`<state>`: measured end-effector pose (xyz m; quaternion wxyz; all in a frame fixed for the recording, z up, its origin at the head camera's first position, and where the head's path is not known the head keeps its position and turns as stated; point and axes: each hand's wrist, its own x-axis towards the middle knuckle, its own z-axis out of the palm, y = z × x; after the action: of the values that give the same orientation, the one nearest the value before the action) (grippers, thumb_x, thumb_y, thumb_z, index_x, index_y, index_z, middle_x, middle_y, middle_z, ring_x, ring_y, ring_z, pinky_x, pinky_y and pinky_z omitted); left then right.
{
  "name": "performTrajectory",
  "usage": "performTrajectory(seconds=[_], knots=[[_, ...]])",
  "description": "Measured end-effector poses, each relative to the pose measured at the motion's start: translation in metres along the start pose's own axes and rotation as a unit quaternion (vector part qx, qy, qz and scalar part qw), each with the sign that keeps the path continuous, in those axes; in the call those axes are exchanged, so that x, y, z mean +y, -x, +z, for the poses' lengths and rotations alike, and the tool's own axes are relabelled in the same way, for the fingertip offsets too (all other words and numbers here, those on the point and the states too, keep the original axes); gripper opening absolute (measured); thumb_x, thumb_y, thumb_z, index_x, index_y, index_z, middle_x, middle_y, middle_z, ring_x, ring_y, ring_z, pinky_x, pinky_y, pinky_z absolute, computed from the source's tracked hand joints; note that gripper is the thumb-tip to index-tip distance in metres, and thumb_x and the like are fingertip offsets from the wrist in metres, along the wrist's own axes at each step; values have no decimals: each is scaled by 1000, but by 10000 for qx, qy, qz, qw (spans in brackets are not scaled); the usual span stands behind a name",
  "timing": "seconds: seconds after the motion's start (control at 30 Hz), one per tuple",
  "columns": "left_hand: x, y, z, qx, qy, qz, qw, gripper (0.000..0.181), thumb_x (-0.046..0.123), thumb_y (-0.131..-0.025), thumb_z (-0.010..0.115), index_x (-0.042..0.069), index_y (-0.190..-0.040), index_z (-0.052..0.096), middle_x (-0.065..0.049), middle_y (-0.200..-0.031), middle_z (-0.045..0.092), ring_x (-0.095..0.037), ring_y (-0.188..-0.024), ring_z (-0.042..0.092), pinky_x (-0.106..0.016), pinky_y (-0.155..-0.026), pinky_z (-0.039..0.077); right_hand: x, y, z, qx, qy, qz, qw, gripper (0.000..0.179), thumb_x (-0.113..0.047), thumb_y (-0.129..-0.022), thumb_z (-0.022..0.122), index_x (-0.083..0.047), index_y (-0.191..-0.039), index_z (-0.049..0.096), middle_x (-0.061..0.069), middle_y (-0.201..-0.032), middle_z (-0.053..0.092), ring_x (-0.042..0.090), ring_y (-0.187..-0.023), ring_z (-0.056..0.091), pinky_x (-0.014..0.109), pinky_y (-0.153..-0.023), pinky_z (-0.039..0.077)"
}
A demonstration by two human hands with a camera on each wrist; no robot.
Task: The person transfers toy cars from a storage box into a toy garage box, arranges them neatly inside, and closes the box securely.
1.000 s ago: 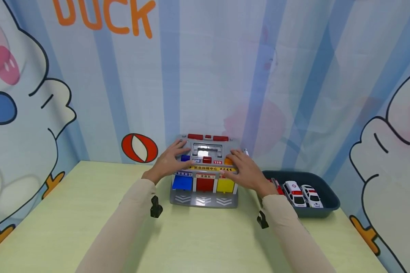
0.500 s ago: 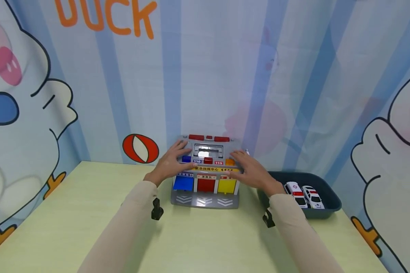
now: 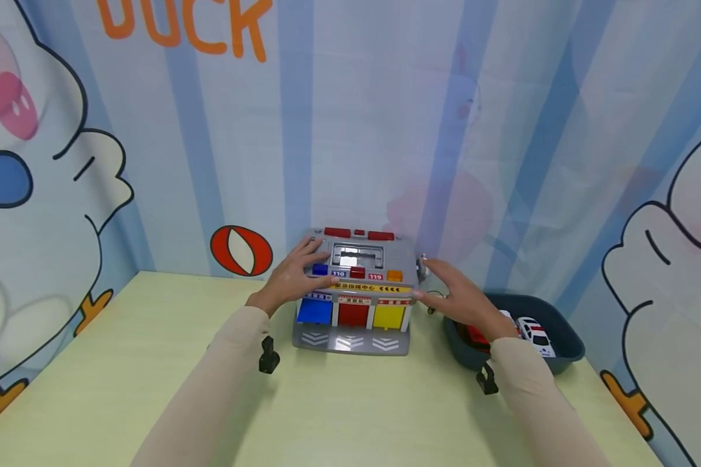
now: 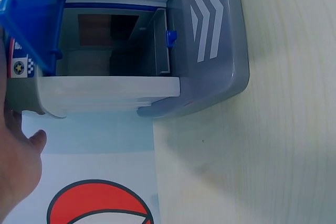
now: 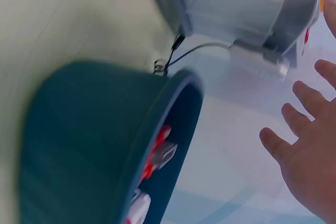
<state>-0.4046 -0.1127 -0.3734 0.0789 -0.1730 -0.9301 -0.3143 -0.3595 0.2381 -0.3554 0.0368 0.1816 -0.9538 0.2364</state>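
Note:
A grey toy rescue station (image 3: 359,285) stands against the backdrop. Its blue door (image 3: 314,311) is swung up, and the left wrist view looks into the hollow bay (image 4: 115,45) behind it. The red door (image 3: 353,315) and yellow door (image 3: 389,317) hang down. My left hand (image 3: 295,275) rests on the station's upper left, fingers spread over the roof edge, thumb along the front. To the right of the station, my right hand (image 3: 461,295) is held with fingers extended and nothing in it. Its fingertips are near a small whitish piece (image 5: 260,59) on the station's side, with a dark cord (image 5: 197,48) beside it.
A dark green bin (image 3: 467,357) stands at the right, partly under my right forearm. Inside are a white toy police car (image 3: 536,336) and a red toy vehicle (image 3: 478,335), among others. Behind the pale table (image 3: 181,363) hangs a striped cartoon backdrop (image 3: 356,130).
My right hand has left the station's upper right and moved right, uncovering the orange button and side piece. The left hand stays on the station.

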Motion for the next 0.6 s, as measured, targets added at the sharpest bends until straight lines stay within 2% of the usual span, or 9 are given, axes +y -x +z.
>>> performTrajectory(seconds=[0.23,0.6], knots=[[0,1,0,-10,36,-8,10000,81,58,-82,71,22,-150,47,-1,-169,18,-27,-158,5,-67,-118,22,24,17,-12,80,194,-13,9998,80,-49,-98,59,-13,-160,23,22,-165,21,47,-150,20,71,-116,20],[-1,-1,-2,-76,-188,121,9997,82,59,-82,70,23,-151,45,-1,-168,20,-26,-158,5,-64,-119,22,60,45,-26,124,131,145,9997,78,-49,-99,57,-10,-159,25,27,-163,20,53,-147,19,75,-111,22]])
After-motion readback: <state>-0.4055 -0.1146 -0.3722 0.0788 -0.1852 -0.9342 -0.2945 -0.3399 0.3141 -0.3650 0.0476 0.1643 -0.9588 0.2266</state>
